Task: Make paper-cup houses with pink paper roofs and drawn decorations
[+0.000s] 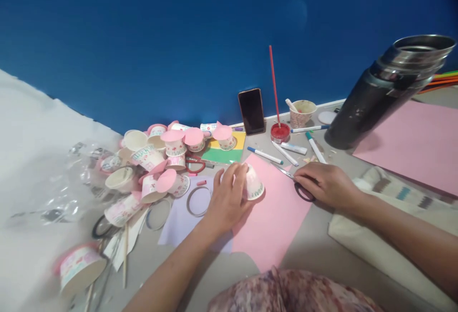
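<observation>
Hands both low on grey tabletop [322,245]: left hand [227,197] half-closed, fingers wrapped round small white patterned paper cup [255,184], which sits upside down, rim on pink paper sheet [275,221]. The right hand [327,185] is curled over black handle loops of metal scissors [302,190], gripping them; blades lie flat at sheet's right edge. Pile of pink-lidded paper cups [157,159] sits well left.

grey table [322,240]. cups [157,159] heaped at left, beside plastic wrap [53,183]. pink sheet [275,212] laid at centre, overlapping lilac sheet [177,221]; scissors [289,175] laid at its right edge. markers [265,155] scattered behind. flask [386,97], big pink sheet [418,145], cloth [386,240] placed at right.
</observation>
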`<action>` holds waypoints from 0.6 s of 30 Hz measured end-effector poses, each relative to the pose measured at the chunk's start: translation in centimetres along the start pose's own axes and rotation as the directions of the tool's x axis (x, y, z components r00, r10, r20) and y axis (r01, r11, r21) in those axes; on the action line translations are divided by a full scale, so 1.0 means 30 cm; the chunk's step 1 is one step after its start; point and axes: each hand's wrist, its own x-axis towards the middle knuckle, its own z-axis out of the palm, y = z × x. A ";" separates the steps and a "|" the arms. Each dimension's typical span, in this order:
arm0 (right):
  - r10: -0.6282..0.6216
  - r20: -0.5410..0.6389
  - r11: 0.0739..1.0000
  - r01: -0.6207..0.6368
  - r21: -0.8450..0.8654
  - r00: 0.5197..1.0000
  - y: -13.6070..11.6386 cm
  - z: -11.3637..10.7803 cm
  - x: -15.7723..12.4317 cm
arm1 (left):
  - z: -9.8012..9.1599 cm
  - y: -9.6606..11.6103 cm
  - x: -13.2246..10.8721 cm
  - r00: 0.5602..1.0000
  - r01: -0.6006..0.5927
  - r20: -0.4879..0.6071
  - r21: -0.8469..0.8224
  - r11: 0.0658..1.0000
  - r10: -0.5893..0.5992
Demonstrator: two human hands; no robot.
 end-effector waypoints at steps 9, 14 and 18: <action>0.263 0.007 0.964 -0.262 -0.048 0.965 0.015 -0.047 0.028 | -0.057 -0.009 0.006 0.950 0.219 -0.070 -0.540 0.812 -0.303; 0.317 0.196 0.920 -0.251 -0.300 0.928 -0.023 -0.135 0.070 | -0.068 -0.031 -0.029 0.924 0.243 -0.085 -0.623 0.743 -0.373; 0.331 0.261 0.894 -0.213 -0.395 0.907 -0.062 -0.167 0.126 | -0.040 -0.047 -0.035 0.877 0.241 -0.109 -0.743 0.624 -0.469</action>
